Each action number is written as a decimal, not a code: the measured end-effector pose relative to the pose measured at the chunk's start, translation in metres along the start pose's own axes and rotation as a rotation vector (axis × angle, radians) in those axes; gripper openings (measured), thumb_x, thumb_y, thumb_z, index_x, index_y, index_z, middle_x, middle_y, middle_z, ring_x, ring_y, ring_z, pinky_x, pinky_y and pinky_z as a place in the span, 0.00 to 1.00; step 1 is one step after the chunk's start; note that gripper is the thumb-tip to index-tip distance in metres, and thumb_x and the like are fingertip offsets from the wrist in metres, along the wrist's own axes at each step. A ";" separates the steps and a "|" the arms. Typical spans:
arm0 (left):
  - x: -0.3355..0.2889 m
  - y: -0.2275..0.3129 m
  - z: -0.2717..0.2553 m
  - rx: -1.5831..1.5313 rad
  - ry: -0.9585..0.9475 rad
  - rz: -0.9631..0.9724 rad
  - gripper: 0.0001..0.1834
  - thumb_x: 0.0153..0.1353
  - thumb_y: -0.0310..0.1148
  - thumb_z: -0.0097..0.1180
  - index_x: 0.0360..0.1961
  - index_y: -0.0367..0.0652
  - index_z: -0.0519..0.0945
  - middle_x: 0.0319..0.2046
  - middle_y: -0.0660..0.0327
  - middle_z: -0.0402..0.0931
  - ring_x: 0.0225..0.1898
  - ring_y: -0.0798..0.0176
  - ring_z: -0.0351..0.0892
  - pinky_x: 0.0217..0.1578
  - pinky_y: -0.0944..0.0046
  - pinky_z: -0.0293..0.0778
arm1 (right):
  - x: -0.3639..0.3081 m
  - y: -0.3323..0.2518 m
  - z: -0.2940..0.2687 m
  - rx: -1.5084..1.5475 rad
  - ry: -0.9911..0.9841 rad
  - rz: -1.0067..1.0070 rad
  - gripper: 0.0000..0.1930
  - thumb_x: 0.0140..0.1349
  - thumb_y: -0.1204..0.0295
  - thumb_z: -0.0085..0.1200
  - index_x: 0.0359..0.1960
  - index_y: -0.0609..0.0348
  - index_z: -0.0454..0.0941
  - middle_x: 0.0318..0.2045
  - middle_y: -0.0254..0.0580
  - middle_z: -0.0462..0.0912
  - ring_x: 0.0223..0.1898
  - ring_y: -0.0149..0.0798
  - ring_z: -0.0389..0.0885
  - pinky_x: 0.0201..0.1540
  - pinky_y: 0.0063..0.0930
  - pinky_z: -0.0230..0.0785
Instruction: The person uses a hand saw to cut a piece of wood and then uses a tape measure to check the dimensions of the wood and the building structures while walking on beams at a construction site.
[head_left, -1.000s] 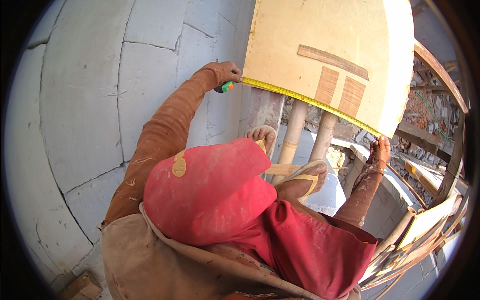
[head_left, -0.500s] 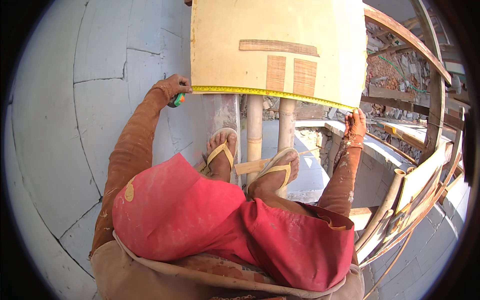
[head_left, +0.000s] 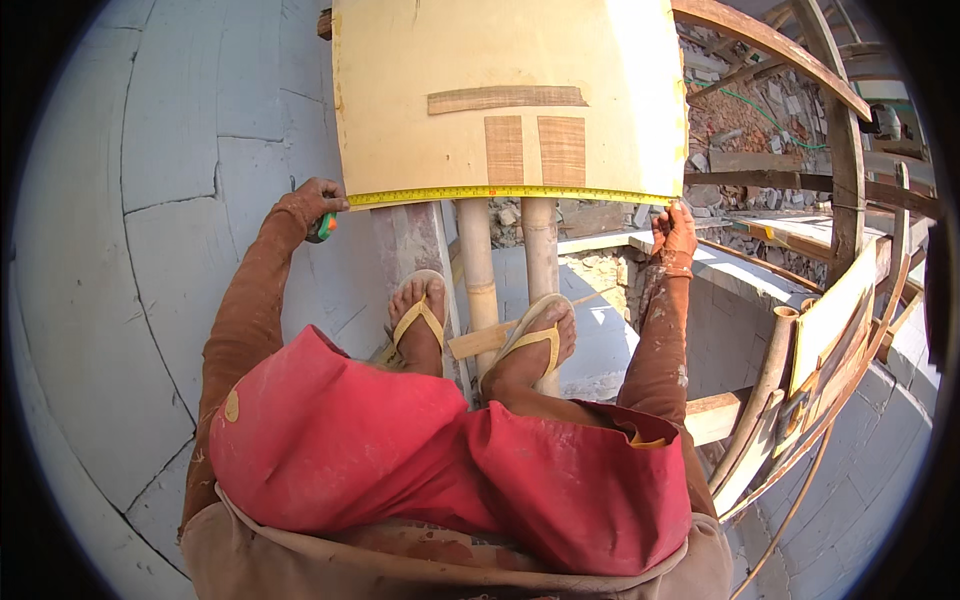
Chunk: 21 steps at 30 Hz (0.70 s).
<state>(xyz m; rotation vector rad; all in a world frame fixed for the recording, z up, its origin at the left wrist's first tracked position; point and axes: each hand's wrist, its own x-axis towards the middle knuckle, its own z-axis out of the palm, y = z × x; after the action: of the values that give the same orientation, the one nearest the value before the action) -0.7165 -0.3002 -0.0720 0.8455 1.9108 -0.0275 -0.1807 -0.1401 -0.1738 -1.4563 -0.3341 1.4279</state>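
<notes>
A yellow tape measure [head_left: 520,191] is stretched across the near edge of a pale plywood board [head_left: 400,55]. My left hand [head_left: 318,203] is closed on its green and orange case at the board's left corner. At the right corner, the fingers of my right hand [head_left: 676,232] pinch the far end of the blade. The blade lies almost flat along the edge. On the board are a long strip of brown wood-grain veneer [head_left: 508,97] and two shorter pieces, one of them a brown rectangle [head_left: 561,150].
Two bamboo poles [head_left: 478,260] run under the board and beneath my sandalled feet [head_left: 540,345]. To the left stands a grey block wall [head_left: 170,280]. Rubble [head_left: 745,115] lies beyond timber framing [head_left: 843,190] on the right. A bamboo post [head_left: 760,390] and boards are at lower right.
The view has shifted, so board and hands sit further left. The tape now lies straighter and more level along the board's edge. Both hands keep their hold.
</notes>
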 end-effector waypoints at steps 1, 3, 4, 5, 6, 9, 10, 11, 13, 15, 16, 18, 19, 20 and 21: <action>-0.004 0.014 0.001 -0.028 0.000 0.016 0.09 0.46 0.35 0.62 0.22 0.42 0.76 0.21 0.65 0.72 0.23 0.69 0.66 0.27 0.67 0.65 | 0.005 -0.003 -0.009 -0.024 0.004 -0.035 0.12 0.53 0.74 0.57 0.39 0.52 0.72 0.26 0.32 0.78 0.23 0.24 0.74 0.28 0.22 0.70; 0.000 -0.002 -0.006 0.026 0.031 0.067 0.11 0.46 0.37 0.61 0.26 0.41 0.78 0.21 0.65 0.72 0.24 0.68 0.67 0.28 0.67 0.66 | 0.002 -0.001 -0.003 -0.023 0.038 -0.011 0.11 0.53 0.73 0.57 0.39 0.51 0.73 0.27 0.30 0.78 0.22 0.24 0.74 0.27 0.20 0.70; -0.007 0.031 -0.005 0.075 0.011 0.053 0.11 0.46 0.37 0.61 0.26 0.42 0.79 0.21 0.65 0.72 0.25 0.68 0.68 0.28 0.67 0.66 | 0.006 -0.006 -0.016 -0.012 0.073 -0.043 0.11 0.54 0.73 0.57 0.39 0.51 0.73 0.26 0.31 0.77 0.22 0.23 0.74 0.27 0.19 0.70; -0.007 0.030 -0.007 0.082 0.013 0.055 0.10 0.46 0.36 0.61 0.25 0.42 0.78 0.21 0.65 0.73 0.24 0.68 0.68 0.28 0.67 0.66 | 0.012 -0.006 -0.023 -0.026 0.006 -0.060 0.11 0.54 0.72 0.56 0.40 0.51 0.73 0.26 0.31 0.77 0.22 0.23 0.73 0.27 0.18 0.70; -0.010 0.031 -0.008 0.069 0.015 0.041 0.09 0.46 0.35 0.62 0.25 0.42 0.78 0.21 0.65 0.73 0.24 0.68 0.68 0.28 0.67 0.66 | 0.007 -0.005 -0.016 -0.039 0.054 -0.052 0.12 0.54 0.72 0.57 0.41 0.51 0.73 0.27 0.30 0.76 0.22 0.23 0.73 0.27 0.17 0.70; -0.009 0.012 -0.008 0.020 0.006 0.071 0.08 0.45 0.33 0.62 0.24 0.42 0.78 0.20 0.65 0.74 0.24 0.69 0.69 0.28 0.67 0.66 | -0.004 -0.008 -0.001 -0.110 0.102 -0.035 0.14 0.53 0.70 0.57 0.43 0.51 0.73 0.29 0.29 0.76 0.22 0.22 0.72 0.25 0.16 0.69; -0.008 0.006 -0.007 0.010 -0.002 0.098 0.07 0.45 0.32 0.62 0.23 0.42 0.78 0.20 0.65 0.74 0.24 0.69 0.69 0.28 0.68 0.66 | -0.001 -0.007 -0.001 -0.151 0.099 -0.035 0.15 0.53 0.68 0.58 0.43 0.50 0.73 0.30 0.29 0.76 0.23 0.21 0.71 0.25 0.15 0.68; -0.006 0.000 -0.008 -0.034 -0.017 0.090 0.06 0.45 0.32 0.61 0.23 0.42 0.78 0.20 0.65 0.74 0.24 0.69 0.69 0.27 0.68 0.66 | -0.001 -0.006 0.000 -0.185 0.100 -0.026 0.16 0.52 0.68 0.58 0.44 0.50 0.73 0.30 0.29 0.76 0.23 0.21 0.70 0.24 0.15 0.68; -0.005 0.007 -0.007 -0.119 -0.062 0.096 0.05 0.45 0.30 0.61 0.22 0.41 0.78 0.19 0.65 0.74 0.24 0.69 0.69 0.27 0.68 0.66 | 0.001 -0.016 -0.002 -0.254 0.119 -0.028 0.16 0.52 0.66 0.58 0.44 0.49 0.73 0.30 0.29 0.76 0.23 0.21 0.70 0.23 0.15 0.67; 0.004 0.001 -0.006 -0.152 -0.102 0.127 0.05 0.44 0.29 0.61 0.22 0.41 0.78 0.20 0.65 0.74 0.24 0.69 0.69 0.27 0.69 0.66 | 0.009 -0.014 -0.008 -0.264 0.117 -0.035 0.17 0.52 0.64 0.57 0.44 0.47 0.73 0.27 0.29 0.76 0.19 0.23 0.70 0.18 0.15 0.63; 0.007 -0.003 -0.006 -0.170 -0.119 0.139 0.04 0.44 0.29 0.60 0.22 0.41 0.78 0.20 0.65 0.74 0.24 0.69 0.69 0.27 0.69 0.66 | 0.009 -0.014 -0.008 -0.290 0.104 -0.026 0.17 0.52 0.64 0.57 0.44 0.47 0.73 0.26 0.29 0.76 0.18 0.24 0.70 0.16 0.15 0.61; 0.011 -0.006 -0.007 -0.169 -0.122 0.124 0.04 0.44 0.29 0.60 0.22 0.41 0.79 0.20 0.65 0.74 0.24 0.69 0.69 0.27 0.69 0.66 | 0.009 -0.015 -0.008 -0.318 0.097 -0.015 0.17 0.53 0.64 0.56 0.45 0.47 0.73 0.23 0.29 0.75 0.16 0.25 0.69 0.13 0.15 0.59; 0.012 -0.006 -0.006 -0.168 -0.124 0.118 0.04 0.43 0.29 0.60 0.22 0.40 0.79 0.21 0.65 0.74 0.24 0.69 0.69 0.27 0.69 0.66 | 0.008 -0.016 -0.007 -0.321 0.102 -0.012 0.17 0.53 0.64 0.56 0.45 0.47 0.73 0.22 0.29 0.74 0.15 0.26 0.69 0.13 0.15 0.58; 0.012 -0.006 -0.006 -0.164 -0.112 0.104 0.05 0.43 0.29 0.60 0.22 0.41 0.79 0.21 0.65 0.75 0.24 0.69 0.69 0.27 0.69 0.66 | 0.007 -0.016 -0.006 -0.325 0.107 -0.009 0.17 0.53 0.64 0.56 0.45 0.47 0.72 0.20 0.29 0.74 0.14 0.27 0.69 0.12 0.15 0.57; 0.011 -0.003 -0.006 -0.158 -0.102 0.093 0.05 0.43 0.29 0.60 0.23 0.41 0.79 0.21 0.64 0.75 0.24 0.68 0.69 0.27 0.69 0.66 | 0.007 -0.016 -0.006 -0.325 0.112 -0.018 0.17 0.53 0.65 0.56 0.45 0.47 0.72 0.20 0.29 0.73 0.14 0.27 0.69 0.11 0.15 0.56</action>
<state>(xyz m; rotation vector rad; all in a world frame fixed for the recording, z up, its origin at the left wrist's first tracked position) -0.7259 -0.2942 -0.0785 0.8093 1.7518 0.1331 -0.1668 -0.1300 -0.1662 -1.7821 -0.5266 1.3136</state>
